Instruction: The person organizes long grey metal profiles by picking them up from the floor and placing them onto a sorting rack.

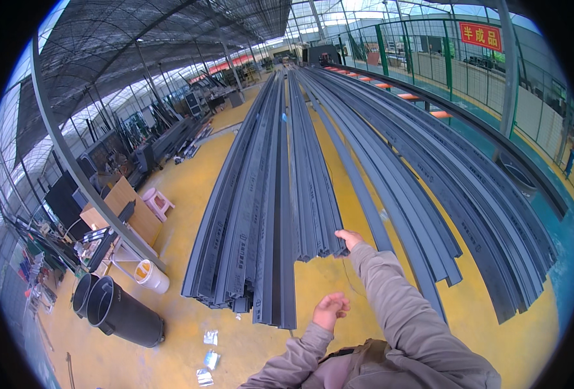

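My right hand [348, 240] reaches forward, its fingers closed at the near right corner of the middle bundle of long dark grey profiles [313, 220]. How far the fingers wrap round the end piece is partly hidden. Closer to my body, my left hand [331, 310] hangs in the air with loosely bent fingers and nothing in it. Left of the middle bundle lies a wider bundle of profiles [238, 246], its near ends uneven. On the right, more profiles [390, 185] fan out in rows, with a single narrow one [358, 175] beside the middle bundle.
Black bins [126, 311], a white bucket [152, 277] and a pink stool [157, 203] stand on the yellow floor at left, near a slanting grey post [80, 162]. Small wrappers [211, 358] lie below the left bundle. A green mesh fence [429, 65] runs along the right.
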{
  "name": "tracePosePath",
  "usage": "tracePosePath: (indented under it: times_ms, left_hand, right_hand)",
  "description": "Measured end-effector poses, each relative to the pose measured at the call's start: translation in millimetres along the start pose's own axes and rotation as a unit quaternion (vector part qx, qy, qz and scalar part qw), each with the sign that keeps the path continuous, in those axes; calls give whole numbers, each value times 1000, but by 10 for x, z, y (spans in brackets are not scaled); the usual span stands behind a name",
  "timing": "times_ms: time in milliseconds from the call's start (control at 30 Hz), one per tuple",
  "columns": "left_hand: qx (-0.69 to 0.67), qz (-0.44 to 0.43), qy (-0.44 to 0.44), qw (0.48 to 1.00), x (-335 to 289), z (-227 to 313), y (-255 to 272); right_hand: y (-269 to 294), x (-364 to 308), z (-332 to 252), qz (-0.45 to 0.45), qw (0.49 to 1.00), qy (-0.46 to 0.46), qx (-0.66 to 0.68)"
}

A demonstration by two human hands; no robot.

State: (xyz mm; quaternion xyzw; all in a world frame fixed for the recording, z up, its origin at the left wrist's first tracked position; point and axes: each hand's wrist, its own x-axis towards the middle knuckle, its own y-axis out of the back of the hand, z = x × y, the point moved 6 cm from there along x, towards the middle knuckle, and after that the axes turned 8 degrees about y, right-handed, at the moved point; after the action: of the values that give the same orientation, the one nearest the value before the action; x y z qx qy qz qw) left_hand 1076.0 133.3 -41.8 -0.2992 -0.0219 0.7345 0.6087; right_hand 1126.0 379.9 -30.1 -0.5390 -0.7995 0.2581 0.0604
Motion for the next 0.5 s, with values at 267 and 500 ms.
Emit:
tracePosePath:
  times_ms: [267,500]
  left_hand:
    - [12,23,33,999,-210,-125,272]
    - [-34,-28,81,996,-1,-21,8]
  right_hand:
    - [798,-259,-952,-4,967,4,-254]
    - [-6,-1477,-147,17,736,50,-675]
